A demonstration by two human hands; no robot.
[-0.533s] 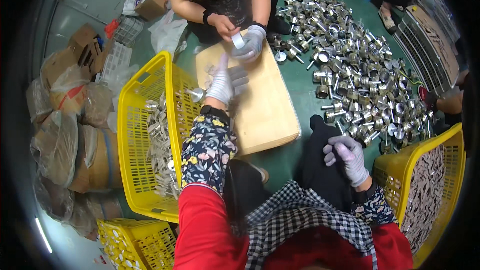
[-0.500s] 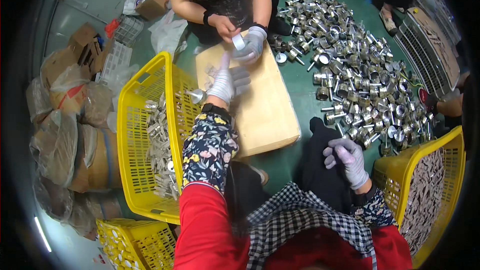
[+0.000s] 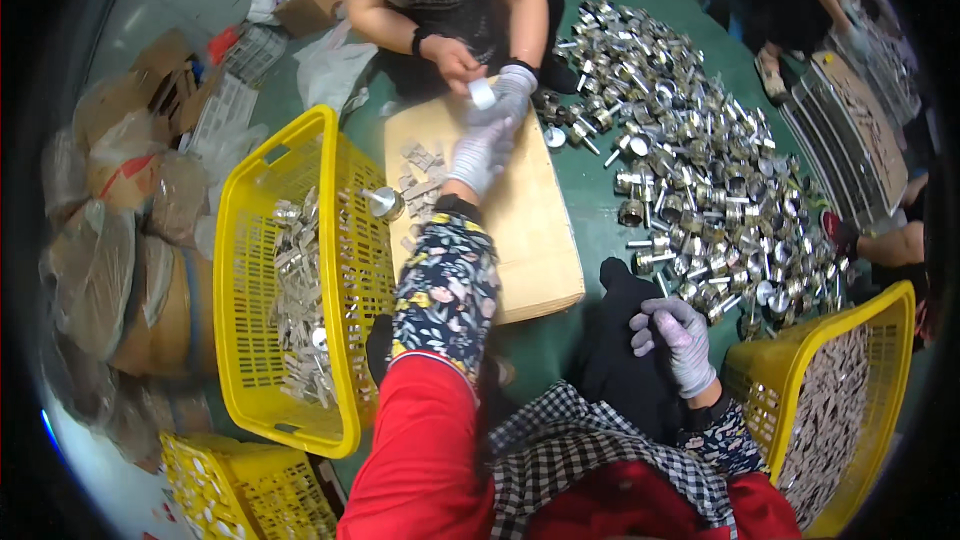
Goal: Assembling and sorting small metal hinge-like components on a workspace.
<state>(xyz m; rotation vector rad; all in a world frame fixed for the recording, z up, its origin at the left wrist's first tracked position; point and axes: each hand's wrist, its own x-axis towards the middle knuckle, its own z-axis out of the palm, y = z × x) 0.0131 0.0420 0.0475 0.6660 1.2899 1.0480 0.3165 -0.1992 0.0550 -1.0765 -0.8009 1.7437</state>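
My left hand [image 3: 478, 158], in a whitish glove, reaches out over a pale wooden board [image 3: 530, 250]. Its blurred fingers meet or overlap a co-worker's gloved hand [image 3: 512, 95], so their grip cannot be made out. The co-worker's bare hand holds a small white piece [image 3: 482, 93]. Several small grey-brown pieces [image 3: 422, 172] lie on the board beside my left wrist. My right hand [image 3: 682, 345], also gloved, rests above my dark trouser leg [image 3: 640, 350], fingers loosely bent and apart, holding nothing visible.
A yellow basket [image 3: 335, 280] of grey pieces stands left, a metal part with a round disc [image 3: 384, 203] at its side. Another yellow basket [image 3: 765, 380] stands right. Metal cup-shaped parts with rods [image 3: 700, 180] are heaped on the green floor. Bagged cartons [image 3: 160, 310] line the left.
My left hand has moved from over the board, fingers spread, to the co-worker's gloved hand, uncovering the small pieces. The view has shifted slightly; my right hand stays by my leg.
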